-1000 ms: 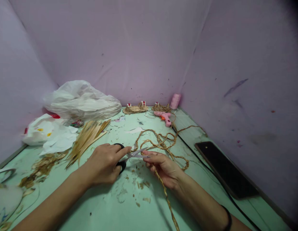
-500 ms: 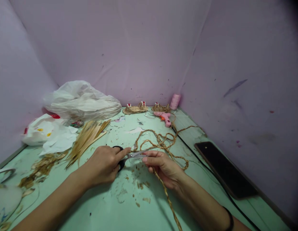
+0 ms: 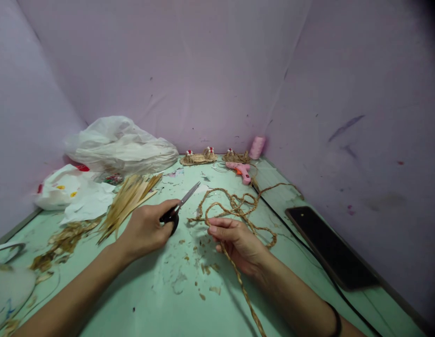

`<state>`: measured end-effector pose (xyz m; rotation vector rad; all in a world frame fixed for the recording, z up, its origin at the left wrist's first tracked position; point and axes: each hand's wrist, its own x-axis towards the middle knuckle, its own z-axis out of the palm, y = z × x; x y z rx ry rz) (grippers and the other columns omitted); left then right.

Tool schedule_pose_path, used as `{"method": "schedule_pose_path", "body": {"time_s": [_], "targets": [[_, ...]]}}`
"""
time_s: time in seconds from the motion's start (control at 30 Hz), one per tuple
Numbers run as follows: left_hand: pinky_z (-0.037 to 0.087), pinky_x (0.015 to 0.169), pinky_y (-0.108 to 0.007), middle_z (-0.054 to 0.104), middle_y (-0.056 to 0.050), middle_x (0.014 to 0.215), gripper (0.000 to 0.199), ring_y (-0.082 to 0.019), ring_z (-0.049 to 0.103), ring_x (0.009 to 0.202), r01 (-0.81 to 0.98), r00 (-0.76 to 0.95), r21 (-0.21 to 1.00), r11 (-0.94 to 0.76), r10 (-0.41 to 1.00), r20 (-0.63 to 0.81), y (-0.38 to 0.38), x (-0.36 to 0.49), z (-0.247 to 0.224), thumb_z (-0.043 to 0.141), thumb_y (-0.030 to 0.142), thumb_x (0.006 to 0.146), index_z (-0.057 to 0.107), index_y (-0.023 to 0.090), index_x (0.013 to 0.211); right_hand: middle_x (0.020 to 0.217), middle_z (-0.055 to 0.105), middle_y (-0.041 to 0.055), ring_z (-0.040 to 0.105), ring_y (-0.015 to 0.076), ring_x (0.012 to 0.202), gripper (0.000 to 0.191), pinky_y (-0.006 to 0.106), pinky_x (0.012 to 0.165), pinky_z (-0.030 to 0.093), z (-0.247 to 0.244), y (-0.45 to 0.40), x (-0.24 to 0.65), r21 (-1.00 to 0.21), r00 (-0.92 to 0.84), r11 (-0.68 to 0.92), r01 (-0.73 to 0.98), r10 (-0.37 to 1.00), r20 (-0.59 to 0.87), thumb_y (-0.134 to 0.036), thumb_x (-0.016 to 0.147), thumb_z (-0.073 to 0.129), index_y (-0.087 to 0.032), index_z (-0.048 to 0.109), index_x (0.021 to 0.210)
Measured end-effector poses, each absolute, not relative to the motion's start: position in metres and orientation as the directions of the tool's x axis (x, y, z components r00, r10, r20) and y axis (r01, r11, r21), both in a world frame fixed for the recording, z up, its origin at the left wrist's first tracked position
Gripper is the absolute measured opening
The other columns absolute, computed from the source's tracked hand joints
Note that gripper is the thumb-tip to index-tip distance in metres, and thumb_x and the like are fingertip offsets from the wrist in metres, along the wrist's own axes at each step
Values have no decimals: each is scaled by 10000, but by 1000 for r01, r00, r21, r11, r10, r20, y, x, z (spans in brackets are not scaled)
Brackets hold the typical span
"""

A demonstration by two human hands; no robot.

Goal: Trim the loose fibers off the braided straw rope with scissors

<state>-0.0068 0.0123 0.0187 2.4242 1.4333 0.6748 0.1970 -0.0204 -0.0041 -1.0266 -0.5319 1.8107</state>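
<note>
My left hand (image 3: 147, 229) is closed on the black handles of a pair of scissors (image 3: 184, 201), whose blades lie together and point away to the upper right. Pinched between the thumb and fingers of my right hand (image 3: 235, 238) is a twisted brown straw cord (image 3: 242, 285). One stretch of it runs down to the bottom edge, and the rest lies in loops beyond my right hand. A loose cord end shows between the scissors and my right fingers. The blades are apart from the cord. Small brown scraps (image 3: 205, 270) lie below the hands.
Dry straw strips (image 3: 129, 199) and a white plastic bag (image 3: 119, 147) sit at the left. Small woven pieces (image 3: 198, 159), a pink glue gun (image 3: 240, 171) and a pink thread spool (image 3: 257, 147) stand at the back. A phone (image 3: 329, 245) and black cable lie right.
The scissors have swung away from my right fingers, and their blades have turned toward the back. My left hand has drawn slightly left. My right hand has stayed in place with the cord.
</note>
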Motion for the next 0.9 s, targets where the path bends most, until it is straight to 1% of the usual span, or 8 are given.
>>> {"method": "schedule_pose_path", "body": {"time_s": [0.17, 0.27, 0.4, 0.5, 0.57, 0.63, 0.77, 0.9], "targets": [[427, 669, -212, 653, 31, 851, 444, -120, 583, 723, 732, 482, 391, -558, 830, 283, 5, -1, 22, 472, 163, 655, 558, 246, 1083, 510, 554, -35, 481, 53, 431, 294, 163, 403, 424, -3, -21, 196, -765, -122, -398, -506, 911, -393, -126, 443, 782, -107, 637, 698], [435, 653, -217, 656, 25, 839, 412, -127, 589, 718, 766, 422, 389, -512, 857, 297, 7, -2, 21, 478, 199, 680, 560, 241, 1082, 495, 533, -48, 464, 56, 429, 305, 176, 407, 430, -1, -22, 195, -802, -105, -355, -480, 931, -350, -177, 448, 782, -116, 627, 703], [445, 603, -218, 662, 7, 797, 395, -133, 594, 673, 779, 314, 473, -412, 909, 275, 12, -4, 13, 482, 225, 696, 563, 218, 1082, 521, 532, -40, 458, 70, 450, 286, 200, 409, 431, -2, -23, 192, -920, -53, -235, -313, 972, -230, -304, 530, 747, -122, 622, 711], [444, 582, -219, 663, -1, 775, 398, -132, 592, 646, 749, 307, 535, -390, 921, 242, 12, -2, 7, 477, 207, 692, 565, 208, 1081, 476, 498, -54, 421, 58, 410, 225, 188, 402, 382, -5, -24, 191, -979, -1, -97, -178, 995, -98, -319, 623, 686, -130, 617, 724], [440, 576, -214, 660, 1, 756, 389, -129, 588, 637, 735, 318, 558, -386, 923, 219, 10, 1, 5, 475, 196, 693, 569, 203, 1070, 494, 531, -39, 462, 70, 444, 201, 195, 449, 396, -8, -26, 191, -993, 17, 1, -115, 1000, -1, -314, 688, 632, -134, 629, 777], [437, 586, -209, 657, 2, 760, 382, -126, 584, 646, 730, 339, 556, -398, 917, 211, 8, 3, 6, 476, 191, 692, 572, 202, 1062, 572, 597, -4, 531, 96, 521, 231, 212, 507, 429, -10, -27, 191, -994, 10, 37, -106, 999, 36, -328, 725, 593, -136, 632, 848], [438, 670, -228, 648, -1, 873, 441, -137, 584, 733, 715, 453, 452, -533, 846, 282, 3, 4, 14, 491, 170, 655, 549, 227, 1088, 687, 647, 34, 579, 123, 528, 395, 234, 476, 455, -8, -27, 190, -975, 2, -20, -223, 1000, -21, -377, 700, 606, -132, 573, 1008], [430, 674, -284, 622, -42, 931, 536, -190, 580, 797, 696, 611, 233, -680, 730, 306, 1, 3, 18, 476, 169, 638, 483, 216, 1172, 652, 629, 15, 557, 102, 458, 463, 219, 429, 451, -2, -28, 190, -937, -98, -83, -339, 994, -53, -369, 659, 645, -131, 552, 1046]]}}
